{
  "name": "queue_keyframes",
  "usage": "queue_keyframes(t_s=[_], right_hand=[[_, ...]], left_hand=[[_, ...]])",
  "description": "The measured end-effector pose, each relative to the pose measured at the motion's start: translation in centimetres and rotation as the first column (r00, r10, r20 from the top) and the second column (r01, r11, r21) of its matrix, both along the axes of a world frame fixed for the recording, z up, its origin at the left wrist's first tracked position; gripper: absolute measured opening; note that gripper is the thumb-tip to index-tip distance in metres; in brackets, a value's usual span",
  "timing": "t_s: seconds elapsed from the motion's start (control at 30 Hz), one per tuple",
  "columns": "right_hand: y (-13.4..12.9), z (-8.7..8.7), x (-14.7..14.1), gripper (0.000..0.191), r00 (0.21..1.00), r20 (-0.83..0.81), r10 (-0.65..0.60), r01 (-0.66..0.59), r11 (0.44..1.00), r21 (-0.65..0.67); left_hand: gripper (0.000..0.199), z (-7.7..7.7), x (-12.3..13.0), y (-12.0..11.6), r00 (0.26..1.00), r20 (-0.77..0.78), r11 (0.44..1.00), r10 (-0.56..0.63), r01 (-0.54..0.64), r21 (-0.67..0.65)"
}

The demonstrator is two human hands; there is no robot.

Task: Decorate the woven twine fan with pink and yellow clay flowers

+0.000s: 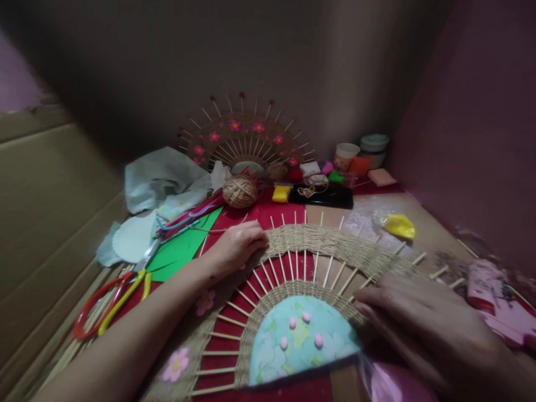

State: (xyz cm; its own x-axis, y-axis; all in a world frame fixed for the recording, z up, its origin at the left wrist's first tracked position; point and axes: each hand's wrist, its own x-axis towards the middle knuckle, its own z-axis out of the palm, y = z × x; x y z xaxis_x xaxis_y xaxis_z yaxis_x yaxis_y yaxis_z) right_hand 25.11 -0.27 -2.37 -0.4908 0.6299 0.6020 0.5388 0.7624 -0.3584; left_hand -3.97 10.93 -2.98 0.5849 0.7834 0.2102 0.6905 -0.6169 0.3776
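Observation:
A woven half-round fan of tan cord and thin sticks lies on a red surface. Its blue half-circle centre carries several pink clay balls. Pink clay flowers sit on the fan's left band. My left hand rests at the top of the outer band, fingers curled in a pinch; what they hold is hidden. Over the right side of the fan is my right hand, with fingers extended close together and the thumb side near the inner band. A strand runs left from my left hand.
A finished-looking flowered fan leans at the back. Before it are a twine ball and a black phone. Scissors lie left, yellow clay and a pink glue gun right. Cardboard walls the left.

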Motion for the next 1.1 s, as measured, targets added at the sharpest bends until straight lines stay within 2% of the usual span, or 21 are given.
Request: queue_keyframes(t_s=[0.17, 0.3, 0.47, 0.67, 0.8, 0.87, 0.97, 1.1], right_hand=[[0.0, -0.3, 0.1, 0.014, 1.0, -0.01, 0.003, -0.002, 1.0, 0.027], [0.0, -0.5, 0.1, 0.014, 1.0, 0.0, -0.014, 0.014, 1.0, 0.015], [0.0, -0.4, 0.2, 0.012, 1.0, -0.012, -0.001, 0.001, 1.0, 0.013], [0.1, -0.1, 0.3, 0.014, 1.0, -0.002, -0.012, 0.012, 0.999, 0.05], [0.1, 0.4, 0.2, 0.016, 0.999, 0.03, -0.019, 0.018, 0.999, 0.032], [0.1, 0.6, 0.2, 0.016, 0.998, 0.051, -0.042, 0.039, 0.998, 0.045], [0.1, 0.7, 0.3, 0.016, 0.996, 0.071, -0.063, 0.059, 0.997, 0.055], [0.1, 0.7, 0.5, 0.015, 0.994, 0.087, -0.067, 0.063, 0.997, 0.051]], left_hand=[[0.026, 0.2, -0.7, -0.2, 0.993, -0.094, 0.997, -0.072, 0.071, -0.013], [0.034, 1.4, -0.6, -0.9, 0.981, -0.155, 0.993, -0.118, 0.112, -0.047], [0.028, 2.9, -0.2, -1.5, 0.955, -0.254, 0.988, -0.155, 0.154, -0.024], [0.03, 3.1, -0.4, -1.5, 0.981, -0.169, 0.995, -0.092, 0.085, -0.045], [0.021, 4.3, 0.2, -2.4, 0.989, -0.042, 0.985, -0.143, 0.139, -0.103], [0.016, 5.3, 0.7, -3.3, 0.978, 0.042, 0.953, -0.206, 0.21, -0.217], [0.012, 6.6, 1.4, -4.8, 0.934, 0.072, 0.857, -0.351, 0.352, -0.377], [0.015, 7.3, 2.3, -6.2, 0.881, 0.093, 0.727, -0.465, 0.439, -0.528]])
